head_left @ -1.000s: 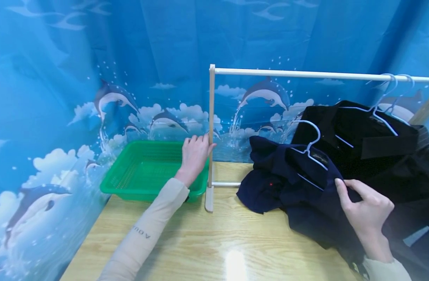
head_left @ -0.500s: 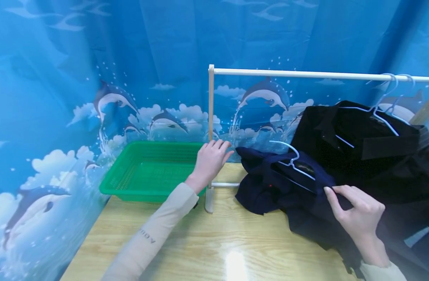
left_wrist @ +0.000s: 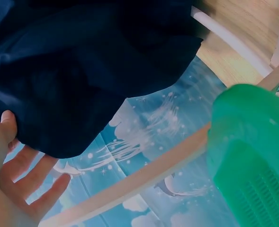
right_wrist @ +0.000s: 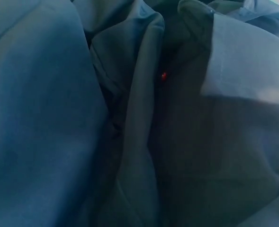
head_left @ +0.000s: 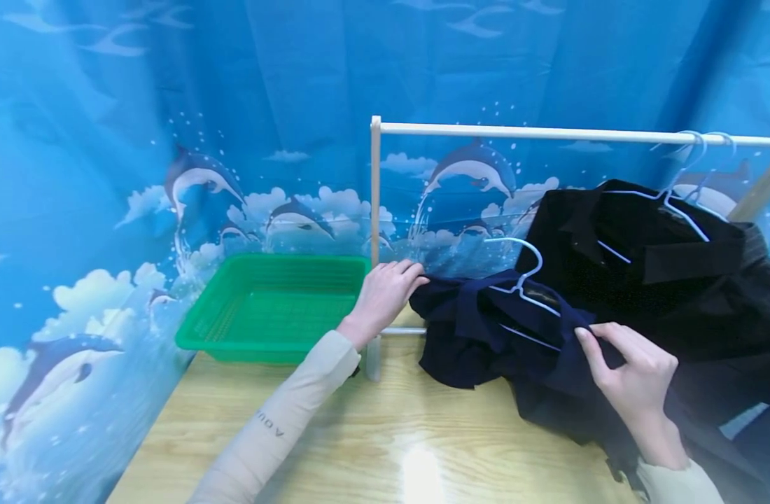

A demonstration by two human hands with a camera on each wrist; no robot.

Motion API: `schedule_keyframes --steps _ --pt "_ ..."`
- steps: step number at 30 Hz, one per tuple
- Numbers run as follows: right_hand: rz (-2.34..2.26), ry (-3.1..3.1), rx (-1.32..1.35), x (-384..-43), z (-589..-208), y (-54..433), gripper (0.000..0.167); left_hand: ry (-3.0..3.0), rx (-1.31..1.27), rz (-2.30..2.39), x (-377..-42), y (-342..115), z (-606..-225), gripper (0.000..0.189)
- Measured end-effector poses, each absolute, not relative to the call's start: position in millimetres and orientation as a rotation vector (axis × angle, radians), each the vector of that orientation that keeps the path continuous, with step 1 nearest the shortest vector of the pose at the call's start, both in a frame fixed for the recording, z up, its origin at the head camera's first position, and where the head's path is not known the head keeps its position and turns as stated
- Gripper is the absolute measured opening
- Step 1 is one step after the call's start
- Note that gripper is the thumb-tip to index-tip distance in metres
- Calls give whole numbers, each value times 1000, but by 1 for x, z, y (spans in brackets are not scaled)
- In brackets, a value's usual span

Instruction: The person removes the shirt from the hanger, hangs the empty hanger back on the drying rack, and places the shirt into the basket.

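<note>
A navy shirt with a collar sits on a pale hanger in the head view, its lower part spread over the table. My left hand pinches the shirt's left shoulder or sleeve edge. In the left wrist view the thumb lies over the dark cloth and the other fingers sit partly behind its edge. On the other side, my right hand pinches the shirt's collar between thumb and forefinger. Dark cloth folds fill the right wrist view, and almost nothing of the hand shows there.
A wooden rack with a white rail stands behind the shirt. Black garments hang from it on hangers at the right. A green basket is left of the rack's post, on the wooden table.
My left hand has left the rack post and moved right onto the shirt's edge. My right hand has shifted slightly left with the collar; the hanger has moved left and lower.
</note>
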State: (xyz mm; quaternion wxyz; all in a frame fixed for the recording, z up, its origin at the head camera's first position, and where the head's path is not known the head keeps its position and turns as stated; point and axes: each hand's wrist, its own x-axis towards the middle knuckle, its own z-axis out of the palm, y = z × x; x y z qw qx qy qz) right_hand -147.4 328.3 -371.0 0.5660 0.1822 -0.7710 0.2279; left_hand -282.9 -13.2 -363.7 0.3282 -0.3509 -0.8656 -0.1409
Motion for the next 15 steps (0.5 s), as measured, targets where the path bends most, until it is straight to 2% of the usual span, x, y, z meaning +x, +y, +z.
schedule_keyframes --steps 12,15 --pt "473 -1945 428 -155 -365 326 51 -2204 -800 -511 -279 -26 -368 20" --pt "426 -1970 419 -157 -365 326 45 -2190 -746 -502 -277 -30 -370 21"
